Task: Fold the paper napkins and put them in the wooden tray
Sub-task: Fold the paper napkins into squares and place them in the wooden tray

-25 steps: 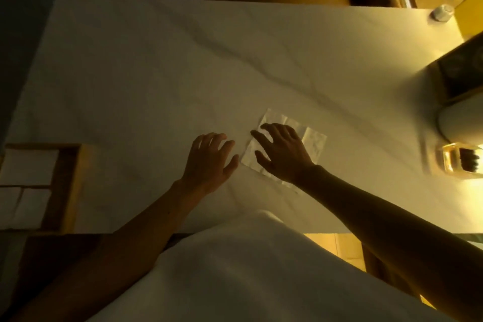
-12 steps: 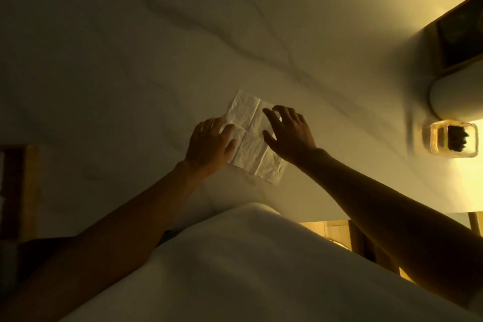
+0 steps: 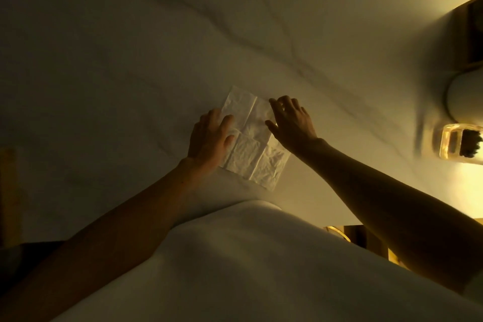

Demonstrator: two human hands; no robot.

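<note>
Dim amber light covers a veined marble table (image 3: 130, 60), where the paper napkin (image 3: 251, 149) lies spread flat near the middle. The left hand (image 3: 209, 141) presses flat on its left edge, and the right hand (image 3: 292, 123) touches its right edge with splayed, ungripping fingers. A glass holder (image 3: 454, 146) stands far right, what may be the wooden tray (image 3: 7, 191) shows far left, and a white garment (image 3: 235, 269) hides the table's near edge.

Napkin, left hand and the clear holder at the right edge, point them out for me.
napkin (image 3: 245, 154): head view, crumpled near panel.
left hand (image 3: 209, 138): head view, back of the hand.
clear holder (image 3: 449, 148): head view, its left glass wall.
</note>
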